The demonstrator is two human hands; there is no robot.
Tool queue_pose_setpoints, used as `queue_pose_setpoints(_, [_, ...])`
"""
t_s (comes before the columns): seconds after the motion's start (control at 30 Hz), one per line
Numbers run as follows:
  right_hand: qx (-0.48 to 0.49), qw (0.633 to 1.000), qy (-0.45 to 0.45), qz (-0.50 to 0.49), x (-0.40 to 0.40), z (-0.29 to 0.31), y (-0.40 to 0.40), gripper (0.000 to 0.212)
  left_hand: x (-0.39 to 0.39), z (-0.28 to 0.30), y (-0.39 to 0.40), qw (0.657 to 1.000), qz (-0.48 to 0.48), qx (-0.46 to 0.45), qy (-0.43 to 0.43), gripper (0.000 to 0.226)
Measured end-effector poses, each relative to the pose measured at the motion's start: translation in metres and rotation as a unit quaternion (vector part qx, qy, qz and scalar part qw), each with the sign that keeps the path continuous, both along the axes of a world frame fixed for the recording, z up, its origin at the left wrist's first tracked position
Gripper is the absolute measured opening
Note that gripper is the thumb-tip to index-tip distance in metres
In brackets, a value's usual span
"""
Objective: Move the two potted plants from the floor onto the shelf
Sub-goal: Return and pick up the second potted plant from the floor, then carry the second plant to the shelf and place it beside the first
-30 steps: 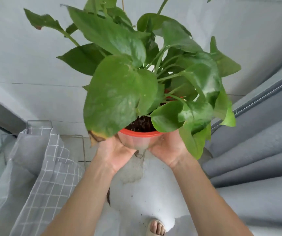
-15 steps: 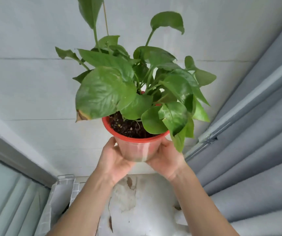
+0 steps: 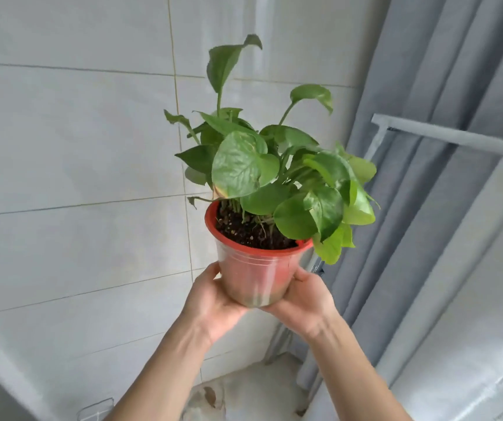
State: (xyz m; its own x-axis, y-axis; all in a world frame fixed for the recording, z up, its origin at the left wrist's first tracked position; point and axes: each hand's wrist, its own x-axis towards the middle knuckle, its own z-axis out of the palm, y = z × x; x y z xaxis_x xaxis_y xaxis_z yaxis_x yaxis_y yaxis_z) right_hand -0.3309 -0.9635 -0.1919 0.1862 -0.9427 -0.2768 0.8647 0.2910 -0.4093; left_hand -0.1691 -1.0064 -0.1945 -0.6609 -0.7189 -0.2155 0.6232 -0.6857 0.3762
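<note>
A potted plant [image 3: 256,268] with broad green leaves and dark soil sits in a red-rimmed, clear plastic pot. I hold it up in the air in front of the tiled wall. My left hand [image 3: 210,302] cups the pot's lower left side and my right hand [image 3: 306,302] cups its lower right side and base. The pot is upright, tilted slightly toward me. A grey shelf edge or bar [image 3: 457,138] shows at the upper right, above and to the right of the plant. A second potted plant is out of view.
A white tiled wall [image 3: 77,177] fills the left and centre. Grey curtains [image 3: 426,223] hang at the right. Below, a stained white floor [image 3: 244,393] and a wire frame corner [image 3: 95,408] show.
Both hands have lifted the potted plant higher and further from me. My view has tilted up, so the floor and the checked cloth have dropped out of sight and the grey bar has appeared.
</note>
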Motion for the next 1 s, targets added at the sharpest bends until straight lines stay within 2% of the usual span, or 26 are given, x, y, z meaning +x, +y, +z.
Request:
queue_pose_setpoints(0.27, [-0.005, 0.988, 0.061, -0.141, -0.005, 0.042, 0.106, 0.056, -0.019, 0.032, 0.066, 0.994, -0.112, -0.013, 0.006, 0.049])
queue_pose_setpoints(0.37, [-0.021, 0.982, 0.054, -0.182, -0.015, 0.054, 0.148, 0.059, -0.037, 0.042, 0.092, 0.986, -0.161, -0.047, 0.017, 0.049])
queue_pose_setpoints(0.57, [-0.055, 0.95, 0.079, -0.298, -0.043, 0.073, 0.26, 0.057, -0.096, 0.064, 0.172, 0.963, -0.257, -0.08, 0.02, 0.047])
queue_pose_setpoints(0.87, [-0.061, 0.876, 0.106, -0.467, -0.057, 0.093, 0.479, 0.052, -0.171, 0.081, 0.363, 0.893, -0.438, -0.084, 0.059, 0.056])
queue_pose_setpoints(1.0, [-0.068, 0.836, 0.109, -0.533, -0.042, 0.096, 0.604, 0.052, -0.184, 0.084, 0.484, 0.834, -0.541, -0.059, 0.088, 0.053])
